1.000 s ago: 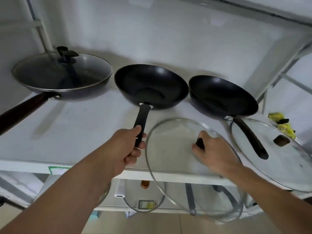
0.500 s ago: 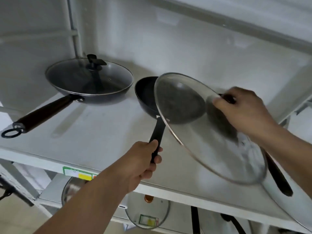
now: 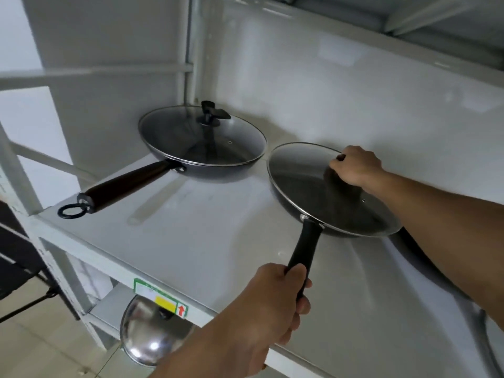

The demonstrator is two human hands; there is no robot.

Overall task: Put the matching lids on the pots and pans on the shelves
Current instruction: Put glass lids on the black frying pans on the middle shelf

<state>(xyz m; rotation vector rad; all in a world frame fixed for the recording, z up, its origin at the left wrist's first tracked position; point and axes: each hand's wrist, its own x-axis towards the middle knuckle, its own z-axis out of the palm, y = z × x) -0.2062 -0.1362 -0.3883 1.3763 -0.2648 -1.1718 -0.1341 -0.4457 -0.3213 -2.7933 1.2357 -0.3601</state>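
A black pan point(image 3: 293, 211) stands on the white shelf point(image 3: 218, 241), and a glass lid point(image 3: 308, 181) lies across its rim. My right hand point(image 3: 354, 169) grips the lid's knob, which the fingers hide. My left hand point(image 3: 275, 301) is closed around the pan's black handle point(image 3: 304, 249) near the shelf's front edge. To the left, a larger dark pan point(image 3: 201, 170) with a brown handle carries its own glass lid point(image 3: 201, 135) with a black knob.
The shelf's upright post point(image 3: 191, 50) and the wall stand close behind the pans. A shiny steel lid point(image 3: 152, 334) sits on the lower shelf. Another pan's black handle point(image 3: 417, 246) shows under my right forearm. A glass lid's rim point(image 3: 488, 350) curves at the far right.
My right hand carried the glass lid up from the shelf's front edge, over the pan, and lowered it onto the rim. My left hand kept hold of the pan handle.
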